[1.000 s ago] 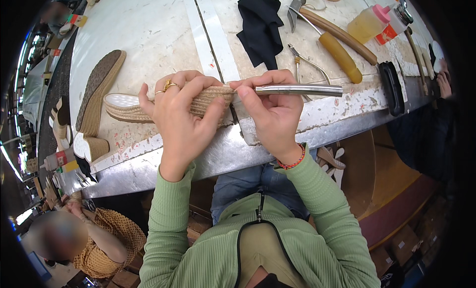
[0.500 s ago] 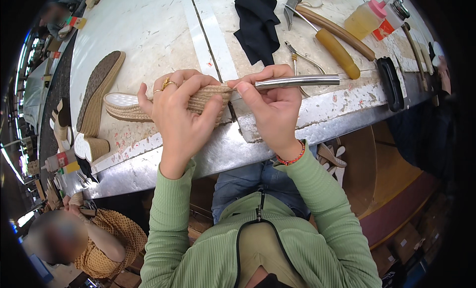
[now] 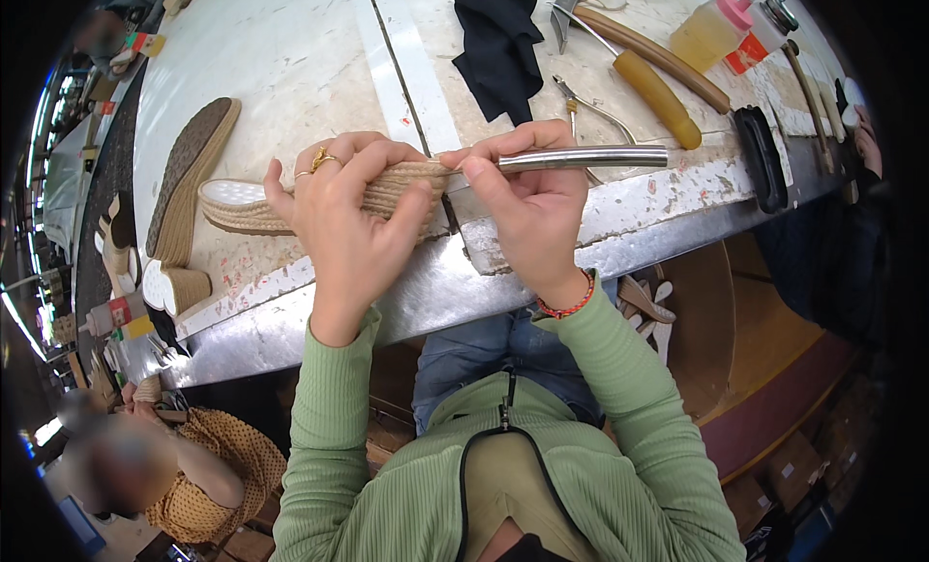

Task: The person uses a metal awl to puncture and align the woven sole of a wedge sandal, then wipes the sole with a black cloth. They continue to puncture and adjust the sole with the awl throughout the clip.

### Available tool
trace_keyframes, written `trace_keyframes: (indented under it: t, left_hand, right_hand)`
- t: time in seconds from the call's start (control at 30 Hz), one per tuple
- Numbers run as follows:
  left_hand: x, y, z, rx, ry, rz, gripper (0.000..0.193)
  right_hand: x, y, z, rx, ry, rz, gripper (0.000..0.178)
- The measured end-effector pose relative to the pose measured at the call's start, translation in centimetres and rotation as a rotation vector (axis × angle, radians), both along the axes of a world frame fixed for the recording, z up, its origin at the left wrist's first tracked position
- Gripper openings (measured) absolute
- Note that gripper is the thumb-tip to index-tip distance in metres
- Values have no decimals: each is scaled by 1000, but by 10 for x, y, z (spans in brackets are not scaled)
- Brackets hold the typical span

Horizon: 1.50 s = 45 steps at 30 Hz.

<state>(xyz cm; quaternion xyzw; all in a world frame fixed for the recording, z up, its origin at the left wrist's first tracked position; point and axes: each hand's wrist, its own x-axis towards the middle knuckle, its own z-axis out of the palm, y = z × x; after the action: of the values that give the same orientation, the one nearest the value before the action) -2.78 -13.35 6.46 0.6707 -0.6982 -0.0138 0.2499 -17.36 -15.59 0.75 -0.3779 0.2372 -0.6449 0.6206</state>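
Observation:
My left hand (image 3: 353,228) is closed around a wedge shoe sole (image 3: 242,216) wrapped in beige braided rope, its white insole face showing at the left end. In my right hand (image 3: 535,204), thumb and fingers pinch a slim tool with a shiny steel handle (image 3: 600,158) that points right. The tool's thin front end reaches the sole's right end, where my fingertips nearly meet; its tip is too small to make out. Left of the hands lies another rope-wrapped sole (image 3: 194,180) with a brown speckled bottom.
Black cloth (image 3: 498,54), pliers (image 3: 600,112), a hammer (image 3: 648,54), a yellow-handled tool (image 3: 658,98) and a pink-capped bottle (image 3: 711,32) lie or stand farther back. A black curved holder (image 3: 760,161) sits by the metal table edge (image 3: 406,306). Another person (image 3: 208,475) works at lower left.
Both hands, the sole and the steel-handled tool keep almost the same position. The whole view has shifted very slightly.

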Motion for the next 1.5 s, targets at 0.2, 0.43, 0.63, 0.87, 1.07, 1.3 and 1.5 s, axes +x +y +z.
trace_keyframes:
  t: [0.2,0.43,0.63,0.87,1.07,1.3,1.5]
  left_hand:
    - [-1,-1,-2,-24,-8,6,15]
    - [-1,1,3,19,-57,-31,19]
    - [2,2,-1,-6,-73,-56,24]
    - [9,5,0,4,-30,-108,21]
    - [11,4,5,52,2,-131,18]
    - [11,4,9,85,6,-129,17]
    - [11,5,9,89,0,-139,16]
  right_hand:
    - [4,1,1,-1,68,-34,26]
    - [-1,-3,0,18,-41,-1,23]
    - [2,0,2,24,8,2,22]
    - [0,-2,-3,-61,-38,-8,22]
    - [2,2,1,-65,74,20,21]
    - [2,1,-2,-191,179,-13,26]
    - [4,5,1,-136,133,-29,23]
